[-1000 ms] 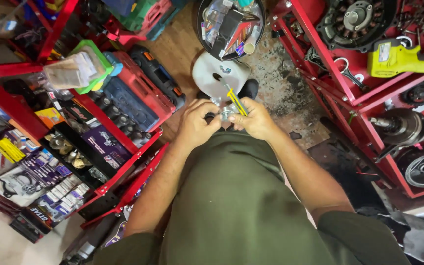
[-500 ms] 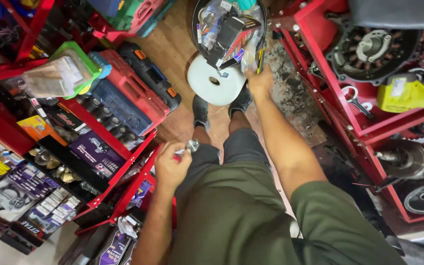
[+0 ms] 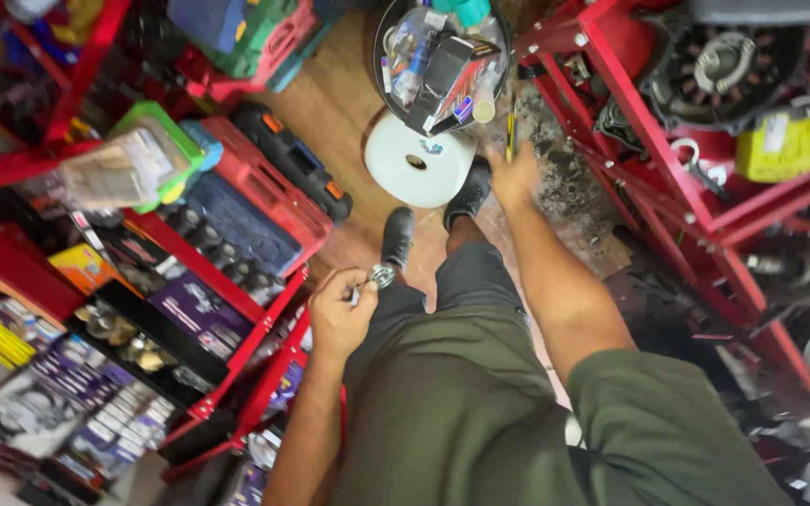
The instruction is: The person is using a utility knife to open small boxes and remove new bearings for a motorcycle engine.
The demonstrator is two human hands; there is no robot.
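Observation:
My left hand [image 3: 337, 314] is closed around a small shiny metal part [image 3: 382, 276], held above my left knee. My right hand [image 3: 512, 173] reaches forward with a thin yellow-handled tool [image 3: 510, 131] in its fingers, its tip pointing up toward a round tray of small items [image 3: 441, 52] on the floor ahead. Just below that tray lies a white roll [image 3: 416, 164], beside my two black shoes [image 3: 398, 234].
A red metal rack [image 3: 667, 178] with motor parts and a yellow power tool [image 3: 794, 145] stands on the right. Red shelves [image 3: 236, 370] with boxed parts and a red socket case [image 3: 255, 201] are on the left. Wooden floor [image 3: 330, 112] lies between them.
My hands were together in front of me. They have since parted: the right hand has stretched forward with the yellow tool toward the round tray, while the left stays back with the metal part.

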